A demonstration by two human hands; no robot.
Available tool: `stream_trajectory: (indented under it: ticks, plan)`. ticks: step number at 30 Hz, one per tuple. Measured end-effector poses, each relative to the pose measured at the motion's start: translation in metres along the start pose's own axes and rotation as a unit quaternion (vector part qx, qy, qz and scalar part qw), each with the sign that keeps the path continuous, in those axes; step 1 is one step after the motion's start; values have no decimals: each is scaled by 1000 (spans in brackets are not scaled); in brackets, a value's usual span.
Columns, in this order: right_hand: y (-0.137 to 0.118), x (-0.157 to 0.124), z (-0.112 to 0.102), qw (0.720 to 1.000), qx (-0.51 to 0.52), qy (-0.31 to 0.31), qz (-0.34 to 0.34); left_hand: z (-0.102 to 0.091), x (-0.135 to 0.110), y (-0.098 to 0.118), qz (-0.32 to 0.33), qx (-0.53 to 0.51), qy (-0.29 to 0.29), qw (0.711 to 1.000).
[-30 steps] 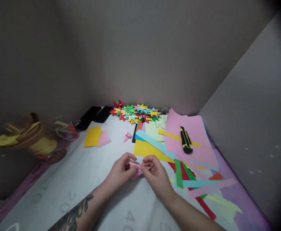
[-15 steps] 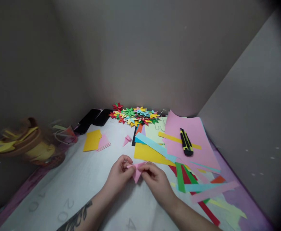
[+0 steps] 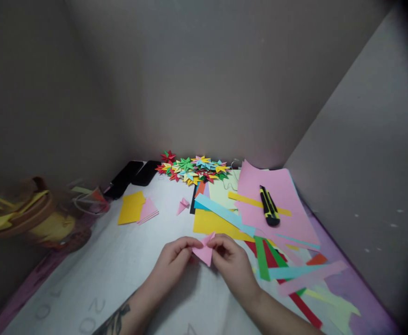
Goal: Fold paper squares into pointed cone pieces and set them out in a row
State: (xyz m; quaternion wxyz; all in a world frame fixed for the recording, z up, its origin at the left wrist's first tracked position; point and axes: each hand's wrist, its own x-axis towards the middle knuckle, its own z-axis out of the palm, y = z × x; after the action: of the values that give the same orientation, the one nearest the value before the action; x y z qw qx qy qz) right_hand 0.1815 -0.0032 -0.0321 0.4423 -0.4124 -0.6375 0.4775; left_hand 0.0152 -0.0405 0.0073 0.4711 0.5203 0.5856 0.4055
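My left hand [image 3: 173,260] and my right hand [image 3: 232,263] meet over the white mat [image 3: 120,270], both pinching a small folded pink paper piece [image 3: 204,252] between their fingertips. The piece is held just above the mat, its point hanging down. A yellow sheet [image 3: 213,223] lies just beyond the hands. A second small pink folded piece [image 3: 182,205] lies farther back on the mat.
A heap of colourful paper stars [image 3: 193,168] sits by the back wall. A yellow-black utility knife [image 3: 269,206] rests on pink sheets [image 3: 281,204] at right. Coloured strips [image 3: 288,272] lie at right, yellow and pink squares [image 3: 137,209] and two dark phones [image 3: 134,174] at left.
The pink piece has been turned and opened between my fingers; it now hangs as a wider flap. Both hands stayed in place while the view shifted slightly.
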Motion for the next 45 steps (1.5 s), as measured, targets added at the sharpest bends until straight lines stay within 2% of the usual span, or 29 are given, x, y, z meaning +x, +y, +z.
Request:
stream_trajectory:
  ticks: [6,18,24,32,38,42,45]
  plan:
    - [0,0,0,1000,9,10,-18,-2,-3,-4,44,33,-6,998]
    - [-8,-1,-1,999,24,10,-36,-2,-2,-8,138,98,54,984]
    - [-8,-1,0,998,40,15,-37,-2,-1,-6,162,89,77,980]
    - [-14,-3,5,991,134,21,6,7,-3,-6,95,-32,100,990]
    - [-7,-4,11,987,135,77,45,13,-2,-4,24,-81,129,988]
    - [-3,-2,11,986,135,80,55,15,0,-8,-14,-127,94,987]
    - [-4,1,9,983,141,97,61,16,2,-12,-17,-136,61,989]
